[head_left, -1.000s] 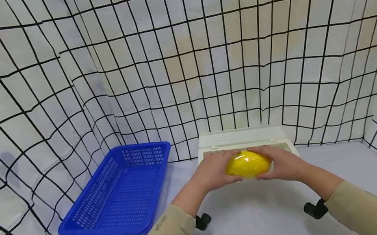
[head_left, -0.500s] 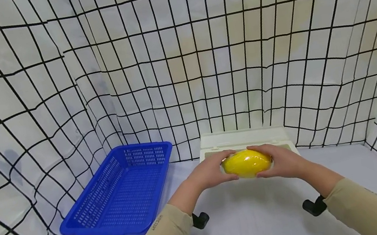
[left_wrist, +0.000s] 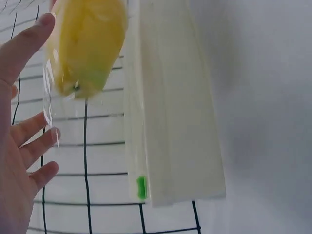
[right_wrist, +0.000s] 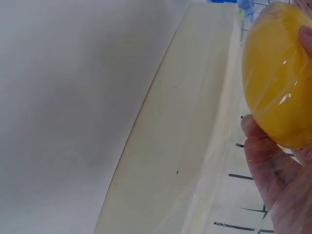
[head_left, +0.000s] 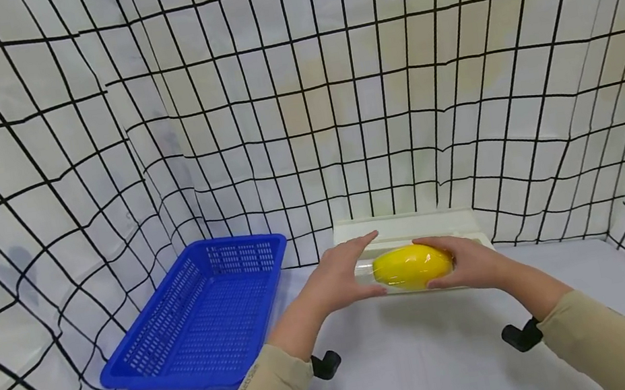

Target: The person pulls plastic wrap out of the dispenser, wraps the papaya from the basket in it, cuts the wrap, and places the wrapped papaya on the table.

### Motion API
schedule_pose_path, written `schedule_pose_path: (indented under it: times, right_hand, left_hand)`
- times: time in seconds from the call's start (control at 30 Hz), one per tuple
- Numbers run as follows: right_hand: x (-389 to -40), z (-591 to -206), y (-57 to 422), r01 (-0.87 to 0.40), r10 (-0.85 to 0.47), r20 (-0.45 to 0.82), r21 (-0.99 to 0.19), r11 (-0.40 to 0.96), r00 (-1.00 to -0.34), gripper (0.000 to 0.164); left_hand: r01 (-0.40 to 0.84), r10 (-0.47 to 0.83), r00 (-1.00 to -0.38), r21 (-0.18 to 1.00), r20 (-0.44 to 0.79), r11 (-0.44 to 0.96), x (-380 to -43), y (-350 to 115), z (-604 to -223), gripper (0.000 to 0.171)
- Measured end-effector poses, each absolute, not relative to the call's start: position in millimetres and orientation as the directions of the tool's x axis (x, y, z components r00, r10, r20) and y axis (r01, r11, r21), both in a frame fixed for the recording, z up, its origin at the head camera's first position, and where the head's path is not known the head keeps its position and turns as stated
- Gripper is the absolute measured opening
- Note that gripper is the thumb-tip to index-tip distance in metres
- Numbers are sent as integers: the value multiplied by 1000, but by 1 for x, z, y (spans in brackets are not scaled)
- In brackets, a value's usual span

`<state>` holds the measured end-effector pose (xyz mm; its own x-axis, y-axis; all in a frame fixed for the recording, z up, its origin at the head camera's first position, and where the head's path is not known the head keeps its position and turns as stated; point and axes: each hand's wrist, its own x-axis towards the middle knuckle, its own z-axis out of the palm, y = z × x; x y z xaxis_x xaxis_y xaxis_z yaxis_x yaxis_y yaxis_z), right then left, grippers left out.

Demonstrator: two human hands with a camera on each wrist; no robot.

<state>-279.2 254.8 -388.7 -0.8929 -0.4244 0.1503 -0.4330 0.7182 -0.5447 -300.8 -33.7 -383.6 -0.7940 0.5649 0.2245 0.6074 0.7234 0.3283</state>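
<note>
A yellow, oval, mango-like fruit wrapped in clear plastic film is held up in front of a long cream-white box. My right hand grips its right end, thumb below and fingers above. Fingers spread, my left hand stands off the fruit's left end, where loose film sticks out. From the left wrist, the film edge runs right by those fingers, and the fruit's tip shows greenish. In the right wrist view, film also drapes over the right hand.
On the left of the white tabletop stands a blue plastic basket. The box's raised lid leans at the back. Black-grid netting over white sheets walls the back and both sides.
My left hand has let go of the fruit and drawn back left, its fingers spreading apart. The right hand keeps its grip. The film at the left end has come into view.
</note>
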Motion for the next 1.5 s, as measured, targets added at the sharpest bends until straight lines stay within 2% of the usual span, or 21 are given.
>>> schedule_pose_path:
  times: [0.13,0.27,0.4,0.53,0.73,0.87,0.93,1.03,1.2,1.5]
  right_hand:
    - [-283,-390,257,-428,-429,135,-545,721,-893,83]
    - [-287,-392,259,-405,-420,110,-560,723,-901,81]
    - [-290,-392,260,-385,-417,82,-575,722,-905,79]
    - [-290,-389,260,-373,-424,56,-588,717,-904,81]
    - [-289,-382,264,-355,-429,26,-608,710,-903,91]
    - [-286,-378,272,-363,-383,93,-580,729,-919,94]
    - [-282,-378,274,-382,-363,150,-552,741,-920,97]
    - [-277,-382,271,-458,-403,218,-456,763,-889,101]
    - [-278,-398,262,-533,-467,265,-310,787,-844,96]
    - [-283,-406,263,-532,-431,315,-432,728,-846,79]
  left_hand:
    - [705,661,-707,178,250,687,-302,-17,-388,102]
    - [719,688,-687,82,234,690,-306,-3,-396,104]
    - [734,702,-665,51,255,677,-310,2,-404,95]
    - [747,702,-653,90,284,659,-312,1,-408,83]
    - [724,674,-688,183,269,665,-312,0,-408,77]
    - [701,656,-713,255,246,666,-312,-1,-407,76]
    - [693,652,-720,287,237,661,-312,-1,-407,75]
    - [686,646,-726,309,233,659,-313,-2,-407,75]
    - [683,647,-727,332,229,651,-316,-1,-409,74]
    - [654,636,-744,415,204,632,-317,1,-408,74]
